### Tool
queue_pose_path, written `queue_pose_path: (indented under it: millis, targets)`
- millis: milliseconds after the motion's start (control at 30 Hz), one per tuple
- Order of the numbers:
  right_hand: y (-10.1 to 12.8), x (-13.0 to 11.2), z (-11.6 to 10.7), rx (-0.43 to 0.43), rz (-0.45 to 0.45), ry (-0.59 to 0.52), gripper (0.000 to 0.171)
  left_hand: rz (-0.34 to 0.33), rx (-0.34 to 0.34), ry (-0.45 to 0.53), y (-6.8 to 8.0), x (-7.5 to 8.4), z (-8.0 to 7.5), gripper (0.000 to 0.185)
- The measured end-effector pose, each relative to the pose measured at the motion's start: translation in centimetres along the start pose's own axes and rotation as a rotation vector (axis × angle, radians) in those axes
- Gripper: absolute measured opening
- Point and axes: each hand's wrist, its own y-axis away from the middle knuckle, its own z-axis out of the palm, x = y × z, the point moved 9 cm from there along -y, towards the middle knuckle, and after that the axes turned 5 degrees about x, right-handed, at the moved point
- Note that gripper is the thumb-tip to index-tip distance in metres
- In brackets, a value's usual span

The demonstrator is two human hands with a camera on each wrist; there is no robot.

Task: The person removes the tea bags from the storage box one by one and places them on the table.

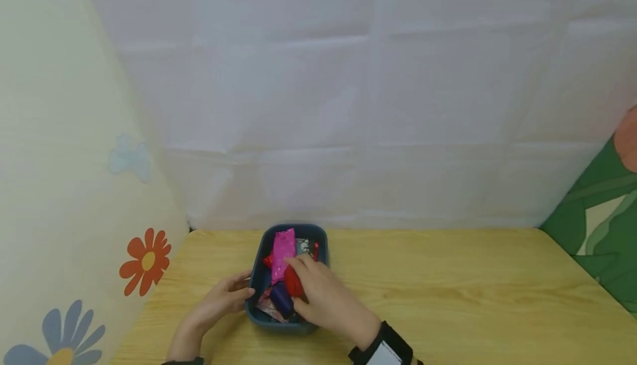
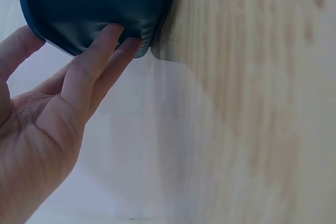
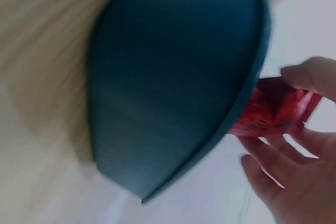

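Note:
A dark blue-green plastic bin (image 1: 286, 327) holds several small wrapped items. Its outer side wall meets the fingers of my left hand (image 1: 222, 298), which lie fairly straight against it, the thumb at the rim (image 2: 39, 103). My right hand (image 1: 325, 296) reaches over the bin and grips a shiny red packet (image 1: 293, 282) between thumb and fingers; the packet shows above the rim in the right wrist view (image 3: 273, 111). Close to it in the bin lie a dark blue packet (image 1: 281, 298), a bright pink packet (image 1: 284, 251) and a pale pink wrapper (image 1: 269, 305).
The bin stands on a light wood-grain table (image 1: 448, 282), left of the middle. A silvery packet (image 1: 302, 246) lies at the bin's far right. A white cloth wall (image 1: 348, 105) rises behind the table's back edge. Flower-printed cloth (image 1: 64, 199) hangs on the left.

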Motion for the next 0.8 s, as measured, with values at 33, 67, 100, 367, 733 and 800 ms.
queue_pose_path:
  millis: [33, 67, 100, 367, 733, 800]
  targets:
    - [-0.2, 0.1, -0.2, 0.020, -0.019, 0.030, 0.069, -0.001, 0.000, 0.004, 0.1, 0.0, -0.2, 0.064]
    - [-0.4, 0.2, -0.5, 0.043, -0.039, 0.064, 0.069, 0.003, -0.005, 0.008, 0.2, 0.1, -0.3, 0.065]
    - [-0.6, 0.4, -0.8, 0.065, -0.058, 0.103, 0.070, 0.008, -0.009, 0.006, 0.2, 0.2, -0.3, 0.066]
    - [-0.9, 3.3, -3.2, 0.200, -0.154, 0.368, 0.076, 0.052, -0.033, 0.020, 0.1, 0.3, 0.2, 0.063]
    - [-1.3, 7.9, -3.9, 0.219, -0.143, 0.571, 0.065, 0.067, -0.040, 0.030, 0.3, 0.1, 0.4, 0.061]
    - [-1.4, 9.6, -3.8, 0.196, -0.082, 0.528, 0.063, 0.060, -0.036, 0.019, 0.1, 0.4, 0.3, 0.060]
